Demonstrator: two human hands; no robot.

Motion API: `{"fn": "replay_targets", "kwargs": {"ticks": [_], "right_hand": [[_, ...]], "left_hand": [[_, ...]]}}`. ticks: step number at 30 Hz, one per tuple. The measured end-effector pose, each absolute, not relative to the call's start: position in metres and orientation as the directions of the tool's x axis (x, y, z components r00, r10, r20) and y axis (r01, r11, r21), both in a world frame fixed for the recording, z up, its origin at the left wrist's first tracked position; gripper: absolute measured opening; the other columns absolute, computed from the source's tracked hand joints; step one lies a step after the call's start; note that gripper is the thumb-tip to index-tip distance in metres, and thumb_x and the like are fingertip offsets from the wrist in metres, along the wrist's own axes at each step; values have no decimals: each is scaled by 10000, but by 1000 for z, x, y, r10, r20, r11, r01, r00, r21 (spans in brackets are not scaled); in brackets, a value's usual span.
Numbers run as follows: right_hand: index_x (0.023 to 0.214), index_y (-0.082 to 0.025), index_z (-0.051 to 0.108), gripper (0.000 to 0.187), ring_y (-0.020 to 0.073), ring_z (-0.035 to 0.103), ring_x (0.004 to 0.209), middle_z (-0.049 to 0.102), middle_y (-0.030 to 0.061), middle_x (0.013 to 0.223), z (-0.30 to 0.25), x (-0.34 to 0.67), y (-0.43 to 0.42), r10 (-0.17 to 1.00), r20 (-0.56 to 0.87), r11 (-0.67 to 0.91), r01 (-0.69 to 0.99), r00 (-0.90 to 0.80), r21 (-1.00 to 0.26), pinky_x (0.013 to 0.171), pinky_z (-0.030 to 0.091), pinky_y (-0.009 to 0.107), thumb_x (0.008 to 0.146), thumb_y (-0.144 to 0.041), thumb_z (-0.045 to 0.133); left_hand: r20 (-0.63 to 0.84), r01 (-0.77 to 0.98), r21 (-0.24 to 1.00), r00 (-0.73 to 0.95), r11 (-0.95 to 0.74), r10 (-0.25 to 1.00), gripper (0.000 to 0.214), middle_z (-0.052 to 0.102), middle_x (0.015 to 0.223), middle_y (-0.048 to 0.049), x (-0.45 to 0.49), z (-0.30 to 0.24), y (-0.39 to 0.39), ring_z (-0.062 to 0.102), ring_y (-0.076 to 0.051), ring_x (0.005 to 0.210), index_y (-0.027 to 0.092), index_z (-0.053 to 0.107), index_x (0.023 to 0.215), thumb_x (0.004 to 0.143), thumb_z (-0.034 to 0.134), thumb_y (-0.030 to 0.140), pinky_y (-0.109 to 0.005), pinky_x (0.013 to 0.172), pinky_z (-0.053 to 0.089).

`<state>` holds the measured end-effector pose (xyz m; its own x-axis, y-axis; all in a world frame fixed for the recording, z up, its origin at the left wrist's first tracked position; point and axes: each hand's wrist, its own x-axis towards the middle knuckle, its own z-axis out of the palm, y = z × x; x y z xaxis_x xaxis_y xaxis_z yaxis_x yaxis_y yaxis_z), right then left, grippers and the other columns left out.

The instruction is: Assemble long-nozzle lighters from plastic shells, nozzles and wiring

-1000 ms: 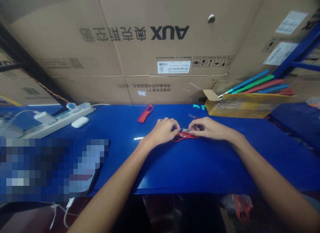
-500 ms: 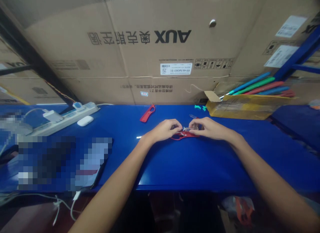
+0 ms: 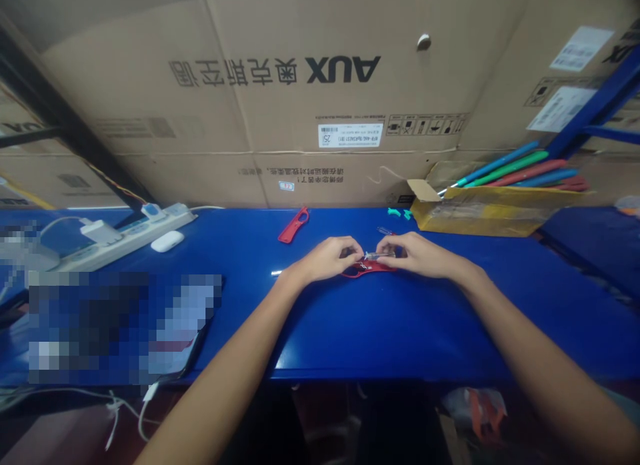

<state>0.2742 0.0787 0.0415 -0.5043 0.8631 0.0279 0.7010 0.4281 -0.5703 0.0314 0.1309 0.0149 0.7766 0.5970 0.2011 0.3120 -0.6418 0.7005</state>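
On the blue table (image 3: 345, 332), a red plastic shell half (image 3: 371, 272) with small whitish metal parts in it lies between my hands. My right hand (image 3: 425, 253) pinches a small clear, metallic-looking piece (image 3: 373, 256) just above that shell. My left hand (image 3: 327, 258) is closed in a pinch at the piece's left end; its fingertips are too small to show what they grip. A second red shell piece (image 3: 294, 226) with a looped end lies beyond my left hand. Behind my right fingers is a thin clear object (image 3: 385, 231), partly hidden.
Several blue, green and red handled tools lie in a yellow-taped carton (image 3: 480, 212) at back right, beside small green pieces (image 3: 394, 212). A white power strip (image 3: 130, 235), white oval case (image 3: 167, 241) and pixelated device (image 3: 183, 325) are left. A large cardboard box (image 3: 280, 132) walls the back.
The whole view shifts slightly. Both hands keep nearly the same pose at the red shell half, and the clear piece stays in my right fingers.
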Motion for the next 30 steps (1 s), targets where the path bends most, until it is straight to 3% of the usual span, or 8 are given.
{"fn": "replay_targets", "kwargs": {"ticks": [30], "right_hand": [[931,-181,672,271,159,585,650,692,35,750,44,267,75,855,93,474,698,-510,-537,638,430,293,934,-440,591]], "left_hand": [[211,321,680,776,-660,595,189,748,993,-23,28,15,134,669,-161,861,201,774,959,931,594,249,-264,784,490]]}}
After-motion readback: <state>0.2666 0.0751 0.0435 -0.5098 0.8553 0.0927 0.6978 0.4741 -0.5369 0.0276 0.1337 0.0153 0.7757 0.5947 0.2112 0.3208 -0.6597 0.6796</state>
